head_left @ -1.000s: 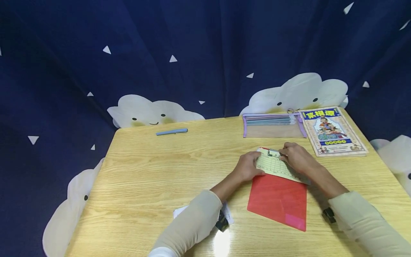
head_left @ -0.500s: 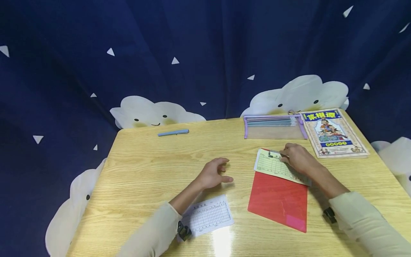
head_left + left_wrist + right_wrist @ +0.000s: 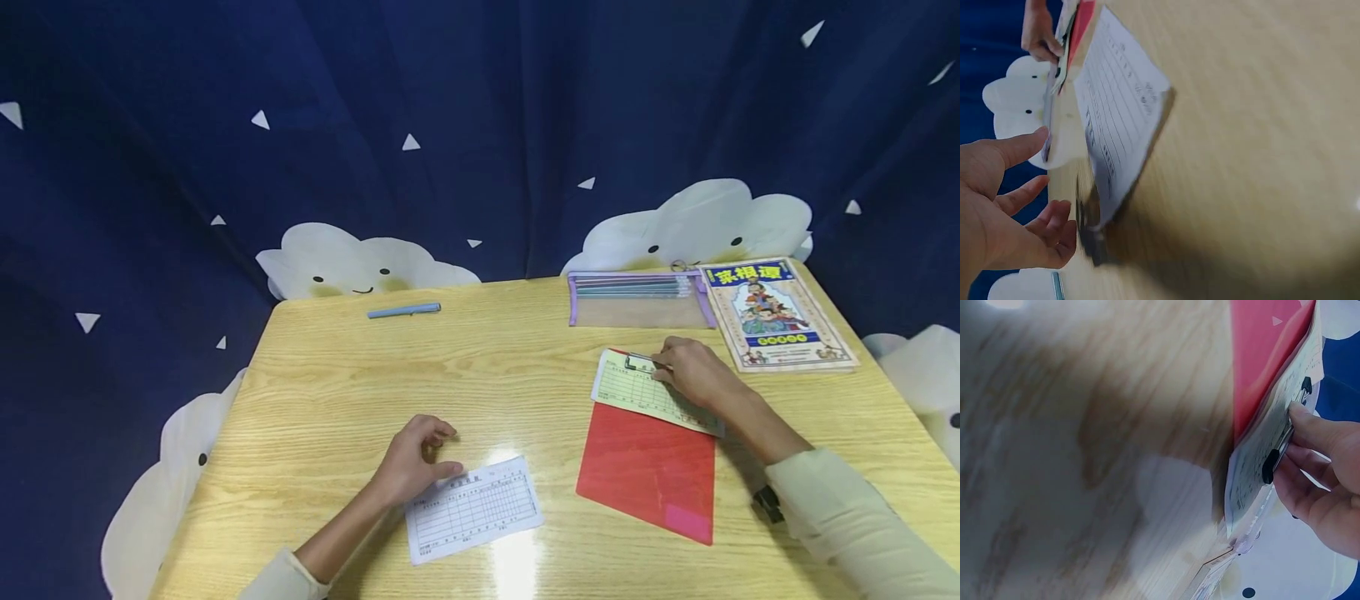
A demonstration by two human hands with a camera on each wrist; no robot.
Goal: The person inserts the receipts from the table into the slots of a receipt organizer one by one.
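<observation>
A red clipboard (image 3: 648,467) lies on the right part of the table, with a pale yellow printed form pad (image 3: 637,392) across its top end. My right hand (image 3: 696,371) pinches the metal clip (image 3: 1286,434) there, thumb on the near side and fingers behind, as the right wrist view shows. To the left, a white printed form pad (image 3: 480,510) lies on the table, slightly tilted. My left hand (image 3: 411,460) hovers by its upper left corner, fingers loosely bent and thumb apart, holding nothing. In the left wrist view, a gap separates the fingers from the white pad (image 3: 1119,106).
A mesh pencil case (image 3: 641,310) with purple trim and several pencils lies at the back, beside an illustrated book (image 3: 780,317) at the right. A blue pen (image 3: 405,310) is at the back left. Behind the wooden table (image 3: 345,375) hangs a dark blue curtain (image 3: 480,125).
My left hand has let go of the yellow pad's left edge and moved left and toward me, to the white pad. The right hand has stayed at the clip.
</observation>
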